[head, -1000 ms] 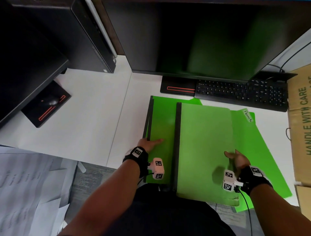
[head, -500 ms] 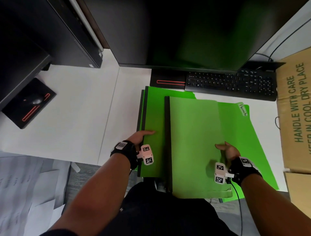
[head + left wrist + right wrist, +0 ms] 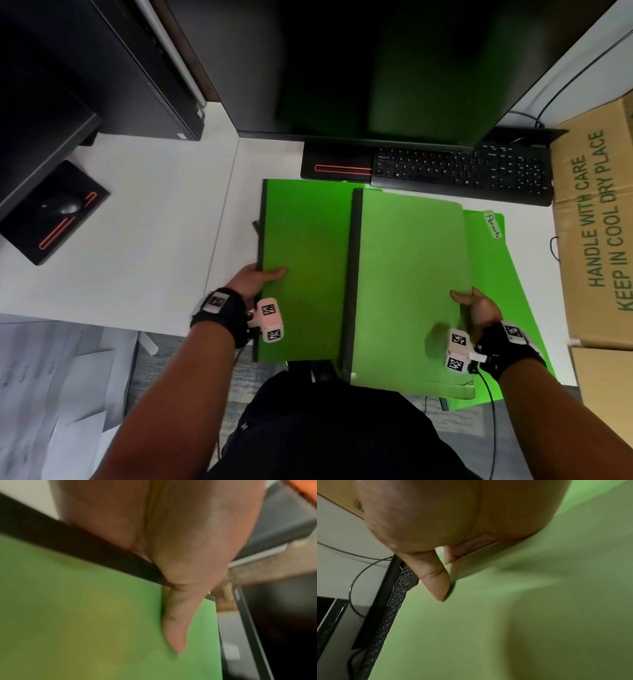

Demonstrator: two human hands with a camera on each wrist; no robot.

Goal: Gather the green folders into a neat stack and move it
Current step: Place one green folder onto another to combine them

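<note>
Three green folders lie overlapped on the white desk [image 3: 154, 240]. My left hand [image 3: 255, 277] grips the black spine of the left folder [image 3: 301, 240], thumb [image 3: 175, 628] flat on its green face [image 3: 85, 615] and fingers underneath. The middle folder [image 3: 407, 274], also black-spined, lies over it. My right hand [image 3: 476, 306] pinches that folder's right edge, thumb [image 3: 436, 582] on top of its cover [image 3: 505, 615]. Beneath it, at the right, is the folder labelled "Permits" [image 3: 496, 260]. A dark strip [image 3: 256, 226] shows under the left folder; I cannot tell what it is.
A black keyboard [image 3: 462, 171] and a large monitor [image 3: 376, 68] stand just behind the folders. A cardboard box [image 3: 599, 240] hems in the right side. To the left are a monitor base [image 3: 51, 212] and a computer tower [image 3: 137, 68]. Papers [image 3: 51, 394] lie on the floor.
More of the left folder's face shows now; it has come out leftward from under the middle folder, with my left hand on its spine. My right hand stays at the middle folder's edge.
</note>
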